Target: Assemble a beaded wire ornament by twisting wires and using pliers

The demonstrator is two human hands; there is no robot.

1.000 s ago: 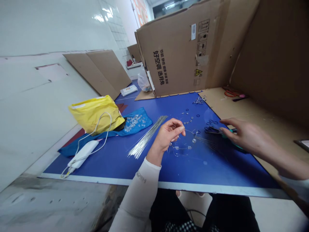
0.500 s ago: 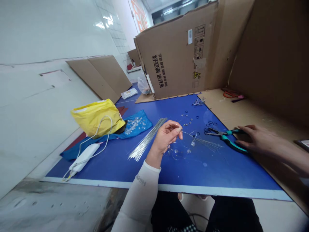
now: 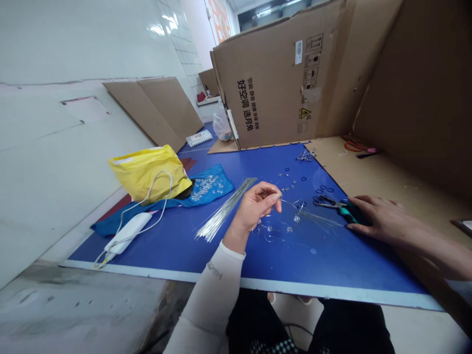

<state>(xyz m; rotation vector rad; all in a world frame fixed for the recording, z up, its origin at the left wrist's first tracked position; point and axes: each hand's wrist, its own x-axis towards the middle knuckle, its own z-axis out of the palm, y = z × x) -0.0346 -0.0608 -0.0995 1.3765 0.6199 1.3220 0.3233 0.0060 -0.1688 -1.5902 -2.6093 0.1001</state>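
Note:
My left hand (image 3: 258, 206) is closed in a pinch over the middle of the blue table, thumb against forefinger, on a thin wire (image 3: 288, 202). Clear beads (image 3: 289, 229) strung along the wire hang in a loop below and to the right of the fingers. On the right, my right hand (image 3: 387, 219) is around the teal and black handles of a pair of pliers (image 3: 345, 212), which lie with their jaws pointing left. The palm hides most of the handles. Black rings (image 3: 323, 188) lie beside the jaws.
A bundle of straight wires (image 3: 224, 211) lies left of my left hand. Clear beads sit on a blue cloth (image 3: 221, 177) beside a yellow bag (image 3: 147, 172) and a white power strip (image 3: 129, 233). A large cardboard box (image 3: 273, 93) stands behind; scissors (image 3: 356, 146) lie at right.
My right hand has moved left and closed over the pliers' handles. The left hand keeps its pinch on the wire. The view has shifted slightly.

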